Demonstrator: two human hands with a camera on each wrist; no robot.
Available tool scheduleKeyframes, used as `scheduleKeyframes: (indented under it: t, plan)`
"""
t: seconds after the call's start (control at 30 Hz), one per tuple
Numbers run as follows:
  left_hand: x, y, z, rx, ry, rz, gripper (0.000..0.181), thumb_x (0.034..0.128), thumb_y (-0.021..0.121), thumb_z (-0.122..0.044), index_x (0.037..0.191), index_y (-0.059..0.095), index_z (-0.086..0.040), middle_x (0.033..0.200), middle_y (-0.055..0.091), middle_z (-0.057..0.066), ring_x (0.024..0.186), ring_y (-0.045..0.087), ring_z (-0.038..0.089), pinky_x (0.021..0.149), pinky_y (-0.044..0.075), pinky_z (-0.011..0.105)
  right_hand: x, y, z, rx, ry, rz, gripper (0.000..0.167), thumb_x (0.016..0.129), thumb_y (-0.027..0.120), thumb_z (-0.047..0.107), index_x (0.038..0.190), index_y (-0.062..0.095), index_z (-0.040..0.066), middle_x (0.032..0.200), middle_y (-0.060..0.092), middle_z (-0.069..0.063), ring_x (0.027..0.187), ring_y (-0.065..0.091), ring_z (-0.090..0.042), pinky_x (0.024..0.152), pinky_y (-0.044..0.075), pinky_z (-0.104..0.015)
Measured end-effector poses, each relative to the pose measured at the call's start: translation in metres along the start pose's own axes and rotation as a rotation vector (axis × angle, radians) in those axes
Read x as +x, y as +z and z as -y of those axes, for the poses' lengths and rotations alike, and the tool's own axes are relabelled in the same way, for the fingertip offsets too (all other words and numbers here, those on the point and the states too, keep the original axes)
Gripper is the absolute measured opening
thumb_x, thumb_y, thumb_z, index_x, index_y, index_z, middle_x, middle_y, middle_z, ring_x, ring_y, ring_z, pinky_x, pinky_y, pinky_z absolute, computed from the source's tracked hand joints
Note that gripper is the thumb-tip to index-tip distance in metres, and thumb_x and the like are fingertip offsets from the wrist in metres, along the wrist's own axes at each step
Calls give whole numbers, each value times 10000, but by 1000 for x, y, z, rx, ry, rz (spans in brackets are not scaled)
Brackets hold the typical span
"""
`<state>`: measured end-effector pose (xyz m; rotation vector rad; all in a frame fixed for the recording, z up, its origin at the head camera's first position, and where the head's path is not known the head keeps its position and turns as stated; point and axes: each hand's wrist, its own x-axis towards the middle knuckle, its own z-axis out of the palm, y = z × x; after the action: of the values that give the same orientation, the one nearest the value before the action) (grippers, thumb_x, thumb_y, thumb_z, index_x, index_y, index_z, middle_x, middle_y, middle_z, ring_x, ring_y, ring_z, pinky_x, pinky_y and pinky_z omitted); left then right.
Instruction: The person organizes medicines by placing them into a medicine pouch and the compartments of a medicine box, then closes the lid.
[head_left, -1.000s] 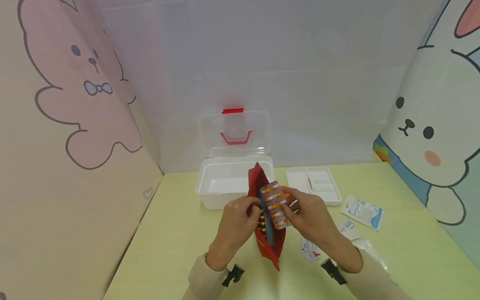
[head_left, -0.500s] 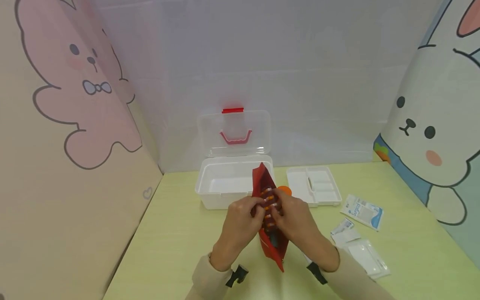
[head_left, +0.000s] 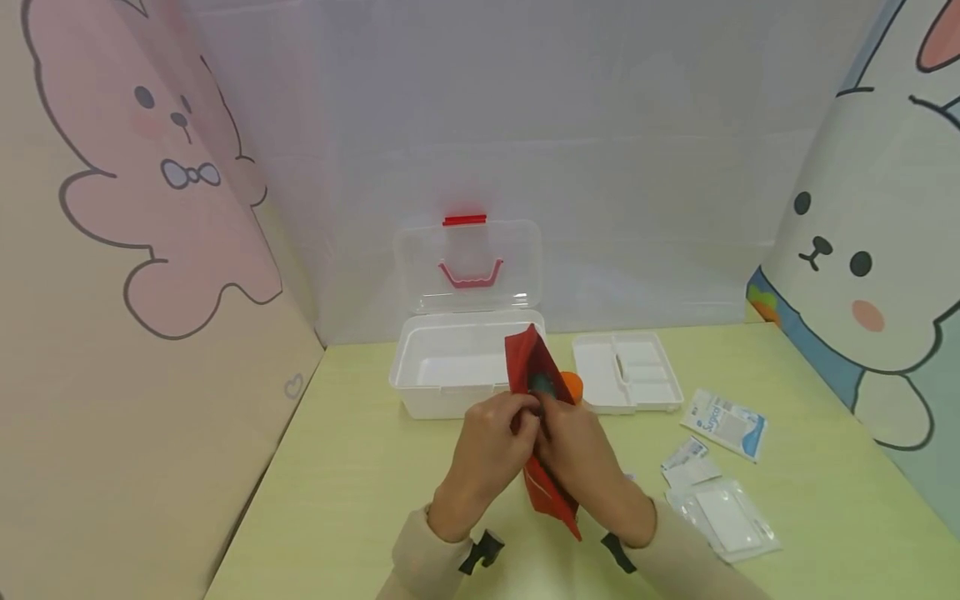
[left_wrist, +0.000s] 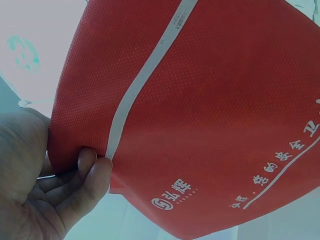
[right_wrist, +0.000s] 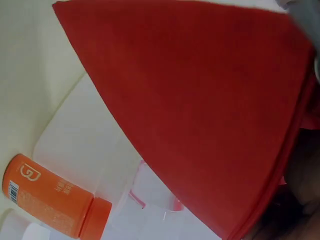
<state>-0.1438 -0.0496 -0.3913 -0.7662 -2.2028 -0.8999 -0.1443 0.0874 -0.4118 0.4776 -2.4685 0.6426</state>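
Observation:
My left hand [head_left: 489, 440] pinches the rim of a red cloth pouch [head_left: 553, 493] held upright above the table, its mouth facing up. In the left wrist view the thumb and fingers of that left hand [left_wrist: 65, 192] grip the edge of the pouch [left_wrist: 195, 110], which bears a pale strip and white print. My right hand [head_left: 583, 448] is at the pouch's mouth with its fingertips down inside, hidden from sight. Something dark grey-green [head_left: 542, 385] shows inside the opening. The orange-and-white capsule blister pack is out of view now.
Behind the pouch stands an open white box [head_left: 431, 400] with a clear lid. An orange bottle [right_wrist: 55, 197] is beside it, near a white divided tray [head_left: 648, 371]. To the right lie a surgical packet [head_left: 726, 423], small white packets [head_left: 688, 467] and a clear-wrapped pad [head_left: 727, 518].
My right hand has carried the capsule blister pack leftward and down into the pouch, where it has gone from view. The left hand keeps its grip, shifting slightly right with the pouch.

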Motion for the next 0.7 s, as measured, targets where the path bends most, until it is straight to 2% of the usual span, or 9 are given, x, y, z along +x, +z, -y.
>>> scheduleKeyframes:
  t: [0.1, 0.27, 0.47, 0.7]
  plan:
    - [-1, 1, 1, 4, -1, 5, 137, 814, 624, 26, 852, 724, -60, 755, 676, 15, 622, 562, 79, 574, 460, 127, -1, 6, -1, -36, 1, 2, 152, 806, 732, 63, 897, 610, 65, 637, 617, -61, 541, 593, -230, 540, 528, -381]
    - [-2, 2, 3, 18, -7, 13, 139, 817, 624, 22, 863, 727, -59, 761, 683, 15, 618, 554, 70, 572, 453, 134, -4, 9, -2, -64, 22, 61, 174, 821, 743, 93, 880, 581, 70, 566, 544, -36, 493, 554, -209, 491, 495, -350]
    - [-5, 2, 5, 14, -24, 23, 135, 823, 621, 19, 874, 730, -43, 777, 697, 23, 637, 581, 76, 595, 484, 151, -7, 9, -2, -52, 20, 136, 191, 833, 743, 115, 867, 561, 72, 545, 480, 7, 491, 492, -148, 487, 453, -283]
    - [-6, 0, 5, 26, -39, 20, 144, 827, 613, 18, 878, 732, -44, 795, 710, 22, 650, 601, 78, 605, 500, 162, -9, 6, -1, -46, 11, 167, 147, 873, 717, 134, 861, 586, 69, 559, 494, 6, 499, 503, -148, 491, 456, -263]
